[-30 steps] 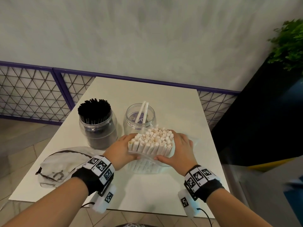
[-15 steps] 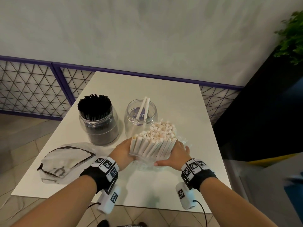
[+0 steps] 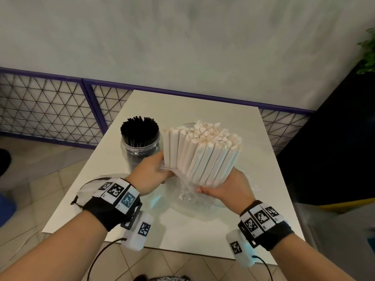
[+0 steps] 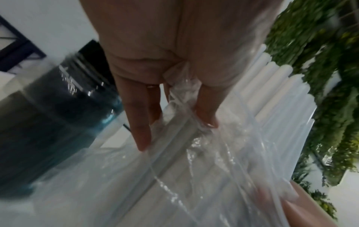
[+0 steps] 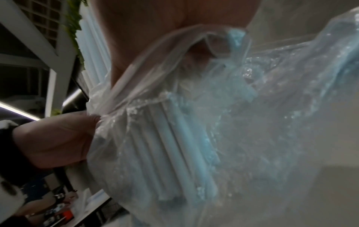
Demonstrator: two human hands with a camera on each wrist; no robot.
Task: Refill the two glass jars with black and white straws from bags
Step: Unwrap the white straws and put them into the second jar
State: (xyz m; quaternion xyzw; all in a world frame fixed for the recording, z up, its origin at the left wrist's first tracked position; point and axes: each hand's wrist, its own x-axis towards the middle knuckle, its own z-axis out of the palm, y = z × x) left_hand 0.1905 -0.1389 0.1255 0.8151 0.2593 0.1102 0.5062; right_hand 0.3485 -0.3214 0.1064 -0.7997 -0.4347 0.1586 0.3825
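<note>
A thick bundle of white straws (image 3: 203, 153) is raised above the table, tilted right, in front of the near-empty glass jar (image 3: 188, 125), which is mostly hidden. My right hand (image 3: 224, 186) grips the bundle's lower end from the right. My left hand (image 3: 155, 171) pinches the clear plastic bag (image 3: 187, 192) that hangs crumpled below the bundle; in the left wrist view its fingertips (image 4: 142, 145) hold the film (image 4: 174, 184). The bag (image 5: 272, 107) still wraps the straws' lower ends (image 5: 174, 145). The jar of black straws (image 3: 140, 142) stands full at the left.
An empty crumpled bag (image 3: 83, 191) lies near the white table's (image 3: 233, 230) front left corner. A purple mesh railing (image 3: 50, 110) runs behind the table, a dark counter with a plant (image 3: 367, 51) stands at the right. Tiled floor lies below.
The straw bundle has been lifted off the table and raised toward me. The bag has slid down off its upper part. It now hides the second jar.
</note>
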